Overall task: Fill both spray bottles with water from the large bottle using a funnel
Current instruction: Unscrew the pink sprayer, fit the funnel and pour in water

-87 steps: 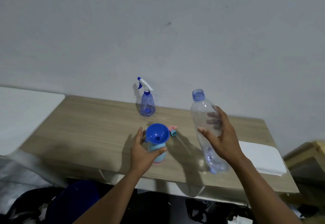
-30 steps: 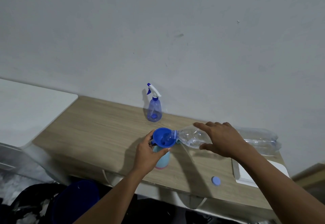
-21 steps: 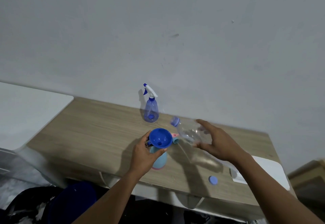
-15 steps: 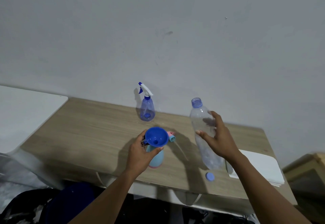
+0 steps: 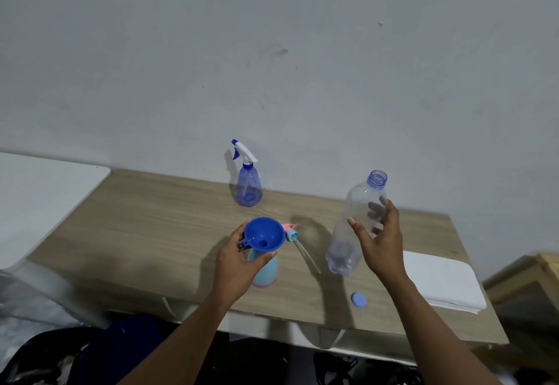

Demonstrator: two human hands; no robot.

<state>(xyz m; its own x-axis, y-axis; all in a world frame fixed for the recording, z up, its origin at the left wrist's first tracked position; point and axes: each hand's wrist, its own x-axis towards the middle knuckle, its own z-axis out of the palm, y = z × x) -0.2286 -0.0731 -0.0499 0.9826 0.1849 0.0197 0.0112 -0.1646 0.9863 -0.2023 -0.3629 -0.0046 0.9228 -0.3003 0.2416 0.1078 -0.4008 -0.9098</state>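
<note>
My left hand (image 5: 239,260) grips the neck of a light blue spray bottle (image 5: 266,271) standing near the table's front edge, with a blue funnel (image 5: 263,234) seated in its mouth. Its pink and blue spray head (image 5: 292,232) with a dip tube lies on the table just behind. My right hand (image 5: 379,239) holds the large clear bottle (image 5: 355,224) upright and uncapped, slightly above the table. It looks nearly drained. A translucent blue spray bottle (image 5: 248,185) with its trigger head on stands at the back by the wall.
The wooden table (image 5: 151,227) has a blue bottle cap (image 5: 359,299) near its front edge. A white folded cloth (image 5: 438,282) lies at the right end. A white surface (image 5: 39,197) adjoins the left end, and a wall rises close behind.
One second ago the large bottle lay tipped sideways with its mouth at the funnel. My right hand has swung it back upright and to the right. My left hand has stayed on the light blue bottle.
</note>
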